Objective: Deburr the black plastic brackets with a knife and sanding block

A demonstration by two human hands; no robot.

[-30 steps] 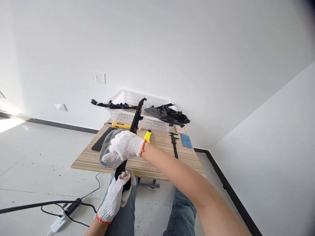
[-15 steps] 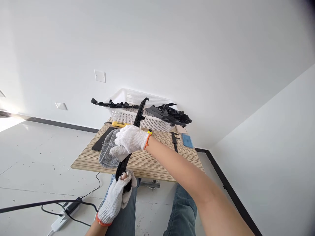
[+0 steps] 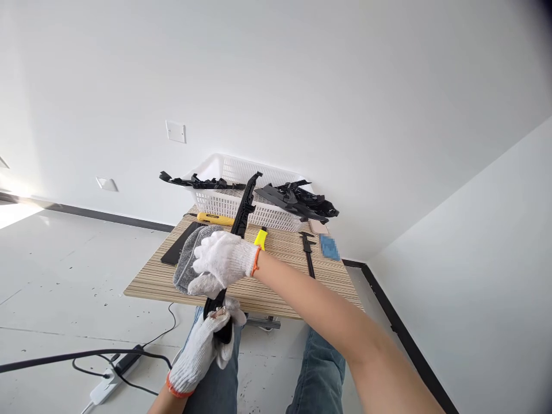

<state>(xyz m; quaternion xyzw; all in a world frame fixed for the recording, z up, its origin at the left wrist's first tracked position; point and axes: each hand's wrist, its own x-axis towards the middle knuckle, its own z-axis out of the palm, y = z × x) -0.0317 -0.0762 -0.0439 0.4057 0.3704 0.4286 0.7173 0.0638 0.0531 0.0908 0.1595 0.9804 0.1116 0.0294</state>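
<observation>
A long, narrow black plastic trim piece [image 3: 245,210] stands tilted over the table's front edge, its upper end in front of the white basket. My left hand [image 3: 202,345], in a white knitted glove with an orange cuff, is closed round its lower end. A gap in the glove bares a bit of finger. Higher up, my gloved right hand [image 3: 219,259] lies across the piece, gripping a folded grey cloth [image 3: 186,265]. The cloth hangs out to the left of the fingers. The middle of the trim piece is hidden behind this hand.
Black plastic parts [image 3: 297,201] lie on the white basket [image 3: 271,217] at the back of the table [image 3: 150,282]. A yellow tool [image 3: 215,219], a bright yellow object [image 3: 261,237], a black caliper [image 3: 307,250] and a blue patch [image 3: 329,247] lie there too. A power strip [image 3: 106,386] sits on the floor.
My right hand and the grey cloth have slid down the trim piece, closer to my left hand. More of the bright yellow object now shows. My left hand keeps its hold, shifted very little.
</observation>
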